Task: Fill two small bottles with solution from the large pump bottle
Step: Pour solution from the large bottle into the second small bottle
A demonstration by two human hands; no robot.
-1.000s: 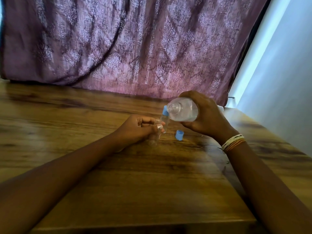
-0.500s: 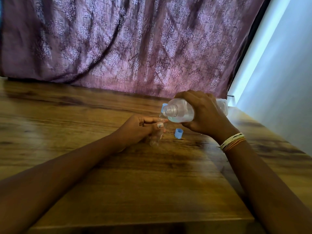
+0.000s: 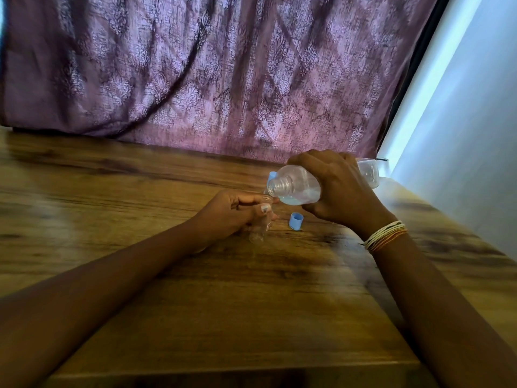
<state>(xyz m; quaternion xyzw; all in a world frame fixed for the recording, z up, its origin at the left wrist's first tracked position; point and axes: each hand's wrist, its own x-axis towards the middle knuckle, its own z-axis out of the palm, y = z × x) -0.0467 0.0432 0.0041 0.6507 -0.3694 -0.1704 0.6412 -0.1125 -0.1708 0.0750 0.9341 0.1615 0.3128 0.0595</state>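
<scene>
Setting: purple patterned curtain (image 3: 195, 79) hangs behind a wood-grain bench (image 3: 251, 303); a pale wall stands to the right.
Right hand (image 3: 338, 191): wrapped round the large clear plastic bottle (image 3: 296, 187), pump removed, tipped nearly flat with its open threaded neck pointing left. Pale blue solution pools in the lower side near the shoulder.
Left hand (image 3: 235, 211): pinching a small clear bottle (image 3: 261, 225) near its top, base on or just above the bench, mouth just below the large neck.
Second small bottle (image 3: 272, 177): only its blue top shows behind the large neck; fill level cannot be told.
Loose blue cap (image 3: 296, 221): on the bench, just right of the held bottle.
Step, as judged: pouring into the first small bottle.
Doing it well: line the lip of the wide neck directly over the narrow mouth, raise the base slowly for a thin stream, keep the small bottle upright and steady, and level off before it brims.
Risk: wide neck over a narrow mouth invites a spill.
</scene>
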